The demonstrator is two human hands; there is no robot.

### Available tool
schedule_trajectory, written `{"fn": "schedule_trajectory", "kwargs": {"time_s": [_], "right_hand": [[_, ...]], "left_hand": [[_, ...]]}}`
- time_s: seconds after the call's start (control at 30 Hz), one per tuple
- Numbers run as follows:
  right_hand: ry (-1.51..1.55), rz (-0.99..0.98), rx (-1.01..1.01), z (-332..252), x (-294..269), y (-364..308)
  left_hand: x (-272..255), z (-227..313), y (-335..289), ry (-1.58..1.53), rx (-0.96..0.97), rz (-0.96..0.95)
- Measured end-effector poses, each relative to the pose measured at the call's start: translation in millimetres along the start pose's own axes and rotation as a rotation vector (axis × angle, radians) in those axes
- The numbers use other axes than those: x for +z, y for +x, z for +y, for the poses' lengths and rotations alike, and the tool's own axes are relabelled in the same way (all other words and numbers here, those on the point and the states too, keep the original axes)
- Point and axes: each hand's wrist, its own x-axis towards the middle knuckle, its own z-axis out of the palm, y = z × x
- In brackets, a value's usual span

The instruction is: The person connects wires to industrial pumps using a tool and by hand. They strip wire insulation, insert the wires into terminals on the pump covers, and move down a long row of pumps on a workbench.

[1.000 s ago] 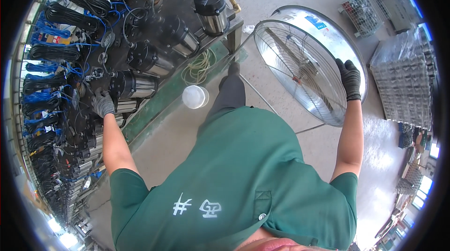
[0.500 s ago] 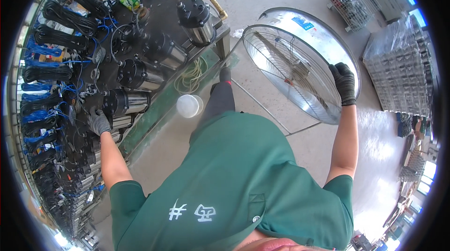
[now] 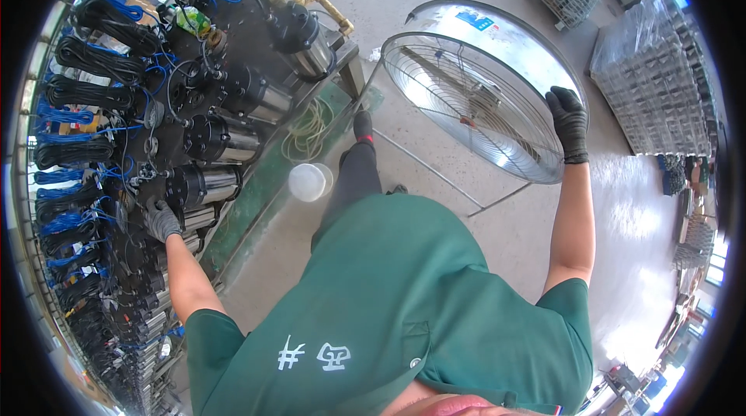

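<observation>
The risk sits closest in, at the left hand: gloved in grey, it rests on the end of a steel pump motor lying among others on the rack. Its fingers look curled over the casing, though how firmly I cannot tell. A round body like this could roll or slide off the rack edge if that hold is loose, dragging its black cable coils.

Further out, the right hand, in a black glove, is closed on the rim of the large round fan, which stands tilted on the concrete floor. With one hand steadying it at arm's length, the fan could tip or swing away.
</observation>
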Motion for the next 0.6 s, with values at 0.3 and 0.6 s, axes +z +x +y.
{"fn": "schedule_trajectory", "kwargs": {"time_s": [0.3, 0.6], "right_hand": [[-0.204, 0.091, 0.047, 61.6, -14.1, -46.7], [-0.353, 0.133, 0.043, 58.3, -10.6, -44.5]], "left_hand": [[-5.9, 9.4, -3.5, 0.024, -0.012, 0.015], [-5.3, 5.3, -1.4, -0.022, -0.013, -0.028]]}}
